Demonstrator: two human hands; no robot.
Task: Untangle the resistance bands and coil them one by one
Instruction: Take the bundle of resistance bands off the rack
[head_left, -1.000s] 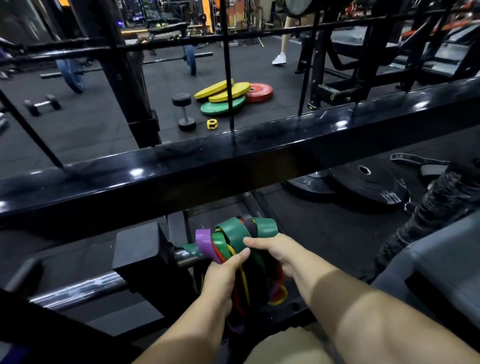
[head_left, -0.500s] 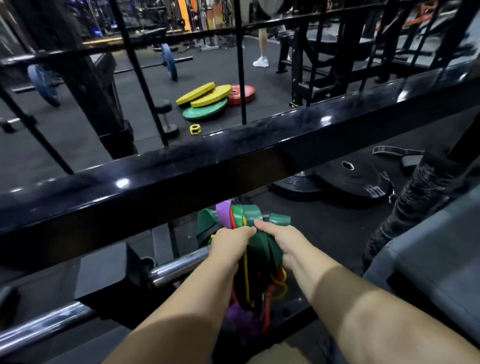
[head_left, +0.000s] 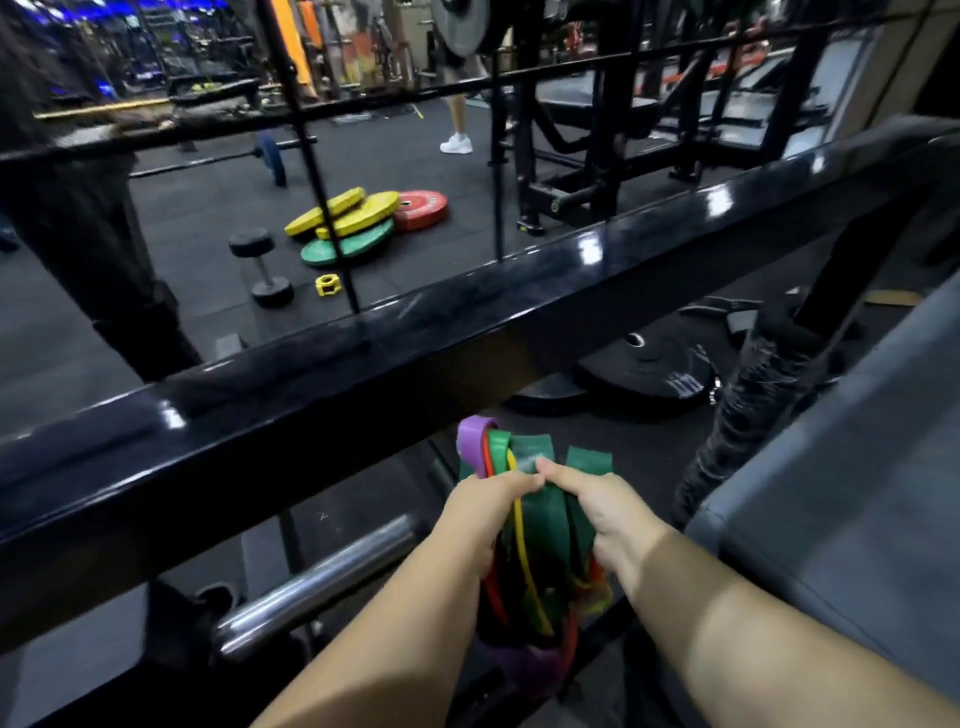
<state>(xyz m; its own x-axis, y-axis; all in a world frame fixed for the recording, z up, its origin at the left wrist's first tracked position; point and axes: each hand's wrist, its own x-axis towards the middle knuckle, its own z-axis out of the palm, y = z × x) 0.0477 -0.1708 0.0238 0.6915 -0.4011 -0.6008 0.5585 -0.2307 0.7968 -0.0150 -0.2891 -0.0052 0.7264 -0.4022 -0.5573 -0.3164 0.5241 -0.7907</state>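
Note:
A tangled bunch of resistance bands (head_left: 540, 525) hangs between my two hands, just below a thick black bar. Wide green bands make up most of it, with a purple loop (head_left: 471, 439) at the top left and thin red and yellow bands (head_left: 524, 561) running down through it. My left hand (head_left: 475, 514) grips the bunch from the left, fingers curled round the upper bands. My right hand (head_left: 605, 506) grips a green band from the right. The lower ends dangle out of clear sight behind my forearms.
A glossy black rack beam (head_left: 363, 364) crosses in front of me. A steel barbell sleeve (head_left: 317, 577) sticks out at the lower left. Black plates (head_left: 649, 369) lie on the floor beyond, a grey padded bench (head_left: 857, 493) is at the right. Coloured plates (head_left: 358, 218) and a dumbbell (head_left: 262, 267) lie farther off.
Both hands have lifted the bunch off the steel barbell sleeve and carried it to the right. The bands now hang free between my hands. My view has turned left.

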